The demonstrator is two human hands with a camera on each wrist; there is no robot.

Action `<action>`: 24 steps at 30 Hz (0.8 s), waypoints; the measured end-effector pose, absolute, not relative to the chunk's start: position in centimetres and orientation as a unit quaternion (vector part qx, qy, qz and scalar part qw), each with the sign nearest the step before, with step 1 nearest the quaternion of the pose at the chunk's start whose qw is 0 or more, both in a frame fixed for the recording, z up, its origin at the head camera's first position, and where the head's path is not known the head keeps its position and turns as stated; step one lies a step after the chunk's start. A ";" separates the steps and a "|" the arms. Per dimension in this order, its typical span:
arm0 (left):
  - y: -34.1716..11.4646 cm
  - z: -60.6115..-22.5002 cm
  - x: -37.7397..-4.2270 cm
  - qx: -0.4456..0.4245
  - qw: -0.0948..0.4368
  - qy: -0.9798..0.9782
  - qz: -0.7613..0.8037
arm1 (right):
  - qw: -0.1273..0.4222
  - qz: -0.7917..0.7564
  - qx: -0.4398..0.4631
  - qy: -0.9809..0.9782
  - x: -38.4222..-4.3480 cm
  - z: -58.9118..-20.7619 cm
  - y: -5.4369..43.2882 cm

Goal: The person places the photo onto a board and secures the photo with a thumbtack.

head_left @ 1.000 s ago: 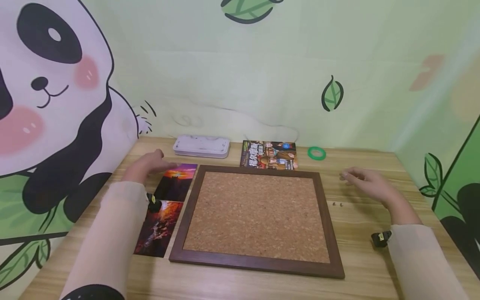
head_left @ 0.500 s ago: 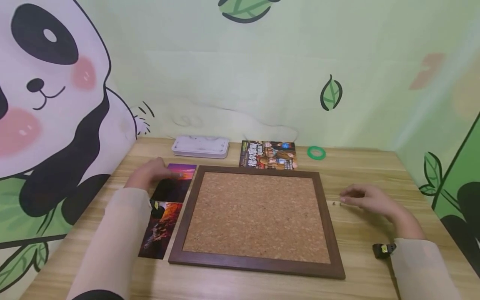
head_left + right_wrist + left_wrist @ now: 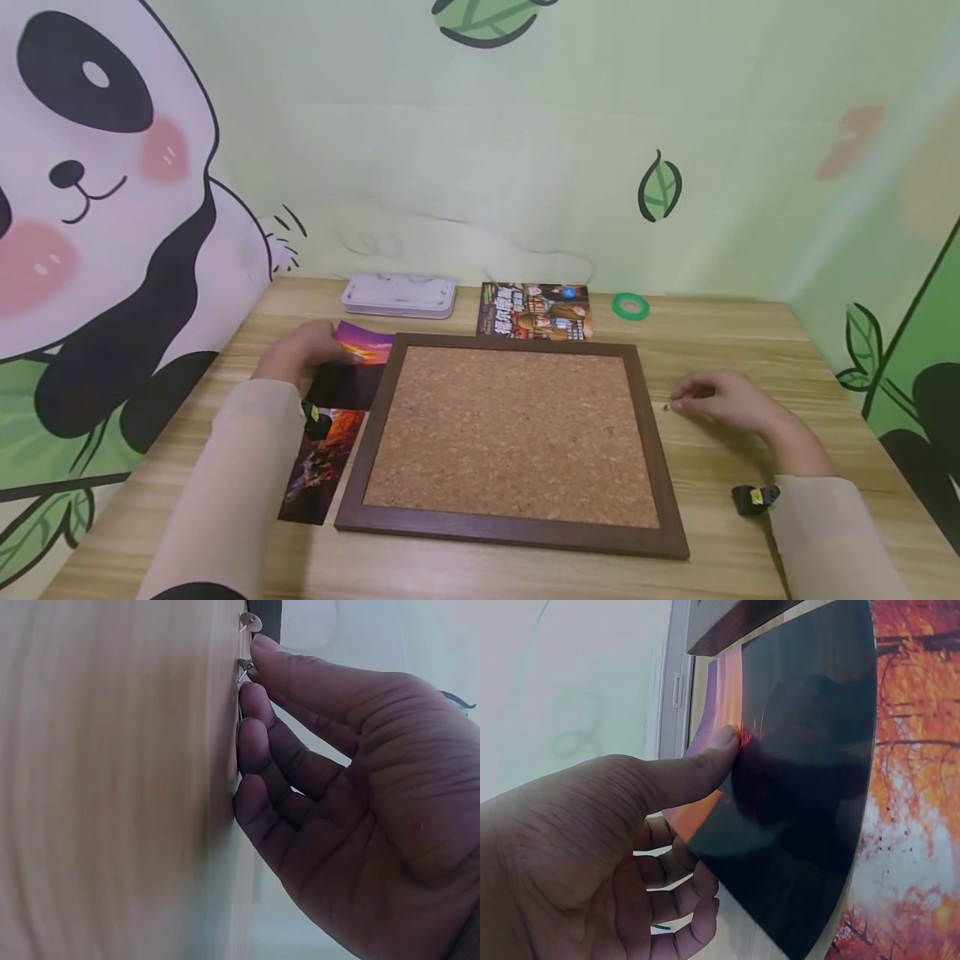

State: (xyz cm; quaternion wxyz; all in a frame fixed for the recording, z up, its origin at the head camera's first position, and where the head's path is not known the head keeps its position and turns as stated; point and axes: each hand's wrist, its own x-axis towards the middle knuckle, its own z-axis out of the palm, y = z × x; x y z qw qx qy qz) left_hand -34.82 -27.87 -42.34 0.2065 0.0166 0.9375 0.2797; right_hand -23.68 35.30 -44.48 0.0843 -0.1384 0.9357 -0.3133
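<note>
My left hand (image 3: 303,348) pinches the far edge of a sunset photo print (image 3: 802,742) between thumb and fingers. The print bends, its purple-orange end raised and its dark end lower. Nearer me lies a second photo (image 3: 321,475) of red autumn trees. At the right, my right hand (image 3: 723,404) is low over the table, its thumb and forefinger closed about a small metal thumbtack (image 3: 246,669). Another thumbtack (image 3: 251,622) sits just beyond the thumb tip. Between the hands lies a cork board (image 3: 517,433) in a dark brown frame.
Along the back of the wooden table (image 3: 720,329) are a pale tin case (image 3: 399,295), a comic-style booklet (image 3: 534,311) and a roll of green tape (image 3: 631,307). A wall with panda and leaf drawings stands behind.
My left hand has come down onto the sunset photo and lifted its far end. My right hand has moved toward me and leftward, down to the thumbtacks.
</note>
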 end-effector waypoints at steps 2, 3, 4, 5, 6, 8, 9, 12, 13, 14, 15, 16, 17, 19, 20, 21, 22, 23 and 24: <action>-27.9 -42.3 -34.9 0.015 0.202 0.938 0.282 | 0.083 -0.313 -0.138 0.936 -23.7 -44.5 35.2; -27.8 -42.3 -34.8 0.012 0.200 0.938 0.283 | 0.084 -0.314 -0.136 0.936 -23.7 -44.5 35.1; -27.8 -42.2 -34.8 0.012 0.198 0.939 0.280 | 0.086 -0.313 -0.134 0.936 -23.8 -44.6 35.1; -27.8 -42.2 -34.8 0.008 0.198 0.940 0.279 | 0.087 -0.311 -0.133 0.937 -23.8 -44.6 35.1; -27.8 -42.2 -34.8 0.008 0.197 0.940 0.277 | 0.088 -0.310 -0.131 0.938 -23.8 -44.6 35.2; -27.8 -42.2 -34.9 0.018 0.191 0.945 0.265 | 0.095 -0.314 -0.129 0.936 -23.7 -44.7 35.4; -27.7 -42.1 -34.9 0.023 0.186 0.948 0.258 | 0.099 -0.317 -0.129 0.934 -23.6 -44.6 35.5; -27.9 -42.0 -35.0 0.039 0.163 0.958 0.234 | 0.109 -0.323 -0.129 0.931 -23.4 -44.5 35.7; -27.9 -42.0 -35.1 0.044 0.154 0.960 0.230 | 0.113 -0.326 -0.132 0.929 -23.4 -44.4 35.7; -27.9 -41.9 -35.1 0.046 0.144 0.962 0.227 | 0.115 -0.326 -0.134 0.929 -23.3 -44.4 35.7; -28.0 -41.9 -35.2 0.047 0.134 0.963 0.228 | 0.116 -0.325 -0.136 0.929 -23.3 -44.3 35.7; -28.0 -41.8 -35.2 0.048 0.125 0.964 0.231 | 0.116 -0.324 -0.137 0.929 -23.3 -44.3 35.7; -28.1 -41.7 -35.3 0.051 0.115 0.964 0.235 | 0.116 -0.323 -0.141 0.929 -23.3 -44.3 35.7; -28.2 -41.6 -35.5 0.052 0.095 0.963 0.248 | 0.113 -0.321 -0.145 0.929 -23.3 -44.3 35.7; -28.3 -41.5 -35.6 0.051 0.087 0.962 0.255 | 0.110 -0.320 -0.145 0.930 -23.4 -44.4 35.7; -28.3 -41.5 -35.7 0.048 0.079 0.960 0.264 | 0.108 -0.318 -0.146 0.931 -23.4 -44.4 35.7; -28.4 -41.4 -35.8 0.046 0.069 0.959 0.272 | 0.105 -0.317 -0.146 0.931 -23.4 -44.5 35.6; -28.4 -41.3 -35.9 0.043 0.060 0.957 0.279 | 0.102 -0.315 -0.146 0.932 -23.4 -44.5 35.6; -28.5 -41.2 -36.0 0.039 0.052 0.956 0.287 | 0.099 -0.312 -0.146 0.933 -23.4 -44.5 35.6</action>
